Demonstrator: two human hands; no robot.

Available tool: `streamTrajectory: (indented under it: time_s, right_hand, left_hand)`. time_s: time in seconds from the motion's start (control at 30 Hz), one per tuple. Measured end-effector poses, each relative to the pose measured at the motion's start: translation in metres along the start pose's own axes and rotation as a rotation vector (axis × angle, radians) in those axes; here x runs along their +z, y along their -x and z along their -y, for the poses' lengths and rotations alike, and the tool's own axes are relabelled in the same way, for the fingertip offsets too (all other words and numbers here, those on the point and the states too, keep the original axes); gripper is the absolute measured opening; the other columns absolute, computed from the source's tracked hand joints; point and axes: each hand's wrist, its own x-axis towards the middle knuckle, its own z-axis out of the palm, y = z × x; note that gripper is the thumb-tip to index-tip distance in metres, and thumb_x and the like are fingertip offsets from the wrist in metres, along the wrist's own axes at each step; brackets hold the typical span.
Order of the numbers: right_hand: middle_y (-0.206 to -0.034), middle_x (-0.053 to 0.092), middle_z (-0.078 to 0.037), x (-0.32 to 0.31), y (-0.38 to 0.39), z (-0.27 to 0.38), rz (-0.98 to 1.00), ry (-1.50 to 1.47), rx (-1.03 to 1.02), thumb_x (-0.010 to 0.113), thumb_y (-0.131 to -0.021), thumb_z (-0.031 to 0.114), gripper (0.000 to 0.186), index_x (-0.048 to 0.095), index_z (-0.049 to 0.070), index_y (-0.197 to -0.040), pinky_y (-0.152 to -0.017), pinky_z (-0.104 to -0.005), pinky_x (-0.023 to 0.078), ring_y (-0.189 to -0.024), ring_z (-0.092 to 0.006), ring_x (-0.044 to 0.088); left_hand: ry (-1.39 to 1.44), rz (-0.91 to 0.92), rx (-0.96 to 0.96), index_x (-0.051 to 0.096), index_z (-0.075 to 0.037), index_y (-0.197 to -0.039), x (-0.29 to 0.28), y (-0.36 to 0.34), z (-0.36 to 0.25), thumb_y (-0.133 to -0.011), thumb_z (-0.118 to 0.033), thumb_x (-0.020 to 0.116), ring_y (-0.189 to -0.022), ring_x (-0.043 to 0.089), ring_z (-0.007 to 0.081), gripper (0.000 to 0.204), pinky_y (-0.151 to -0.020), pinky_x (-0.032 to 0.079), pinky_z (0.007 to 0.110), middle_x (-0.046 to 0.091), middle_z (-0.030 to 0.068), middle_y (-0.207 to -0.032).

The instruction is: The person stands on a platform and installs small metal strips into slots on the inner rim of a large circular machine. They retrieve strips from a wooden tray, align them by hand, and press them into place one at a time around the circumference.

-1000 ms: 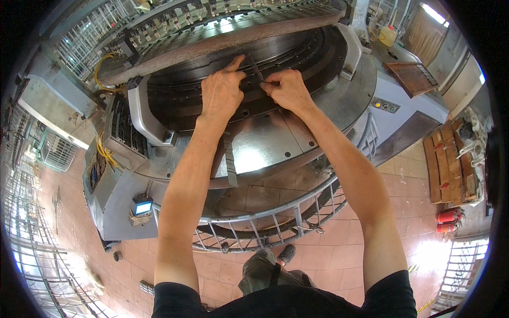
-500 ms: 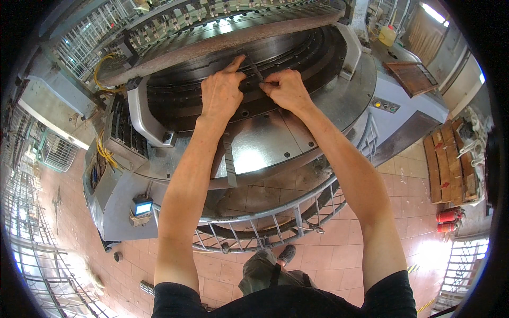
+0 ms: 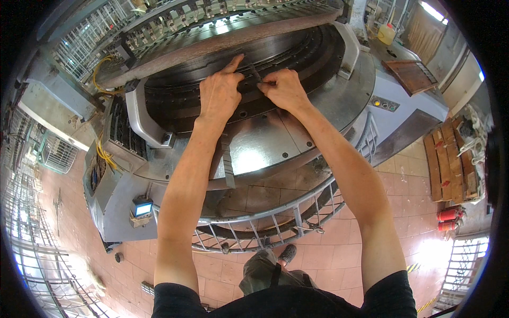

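Observation:
My right hand (image 3: 286, 90) pinches the lower end of a thin dark metal strip (image 3: 253, 71) between thumb and forefinger. The strip leans across the dark ring-shaped bed (image 3: 183, 98) of a large round machine, apparently a circular knitting machine. Beside the strip's upper end, my left hand (image 3: 220, 95) reaches in with its forefinger stretched out and its other fingers partly bent. That fingertip is at the smooth inner metal wall (image 3: 270, 47); whether it touches the strip I cannot tell. A flat, cross-marked metal strip (image 3: 228, 164) lies on the shiny plate (image 3: 260, 143), its end past the edge.
A rusty-edged upper ring (image 3: 222, 46) hangs low over my hands, between two grey brackets (image 3: 139, 114). A curved metal rail (image 3: 265, 214) runs between me and the machine. A small lit screen (image 3: 142, 208) stands left, a wooden pallet (image 3: 450, 164) right.
My hands stay in nearly the same places, the right still pinching the thin strip. The whole view has shifted very slightly.

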Motion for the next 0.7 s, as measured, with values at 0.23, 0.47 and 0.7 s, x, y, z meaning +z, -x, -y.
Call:
streamTrajectory:
  time_s: [0.23,0.47,0.7]
  right_hand:
    - [-0.076,0.068,-0.024,0.0030,-0.0001,-0.0018,-0.018,0.004,-0.017,0.073,-0.081,0.018,0.020,0.076,-0.001,-0.089,-0.072,-0.0393,0.054,-0.073,-0.0366,0.070]
    - [-0.077,0.068,-0.024,0.0036,0.0003,-0.0016,-0.020,0.016,-0.005,0.072,-0.081,0.018,0.020,0.076,0.000,-0.089,-0.072,-0.0402,0.054,-0.075,-0.0373,0.070]
    - [-0.077,0.068,-0.024,0.0028,0.0003,0.0004,-0.018,0.017,-0.011,0.072,-0.081,0.019,0.021,0.076,0.000,-0.089,-0.070,-0.0399,0.054,-0.073,-0.0361,0.070]
  left_hand:
    - [0.010,0.027,-0.007,0.076,-0.005,-0.091,-0.0017,-0.0012,-0.0023,-0.077,0.004,0.063,-0.091,0.072,0.0308,0.021,-0.080,0.058,0.042,0.059,-0.0066,-0.141]
    - [0.015,0.040,0.001,0.076,-0.004,-0.091,-0.0036,-0.0014,-0.0039,-0.071,0.008,0.063,-0.091,0.071,0.0323,0.026,-0.080,0.058,0.043,0.056,-0.0068,-0.145]
    - [0.004,0.068,0.001,0.077,-0.005,-0.090,-0.0042,-0.0022,-0.0030,-0.070,0.009,0.064,-0.091,0.072,0.0323,0.028,-0.081,0.058,0.043,0.054,-0.0067,-0.147]
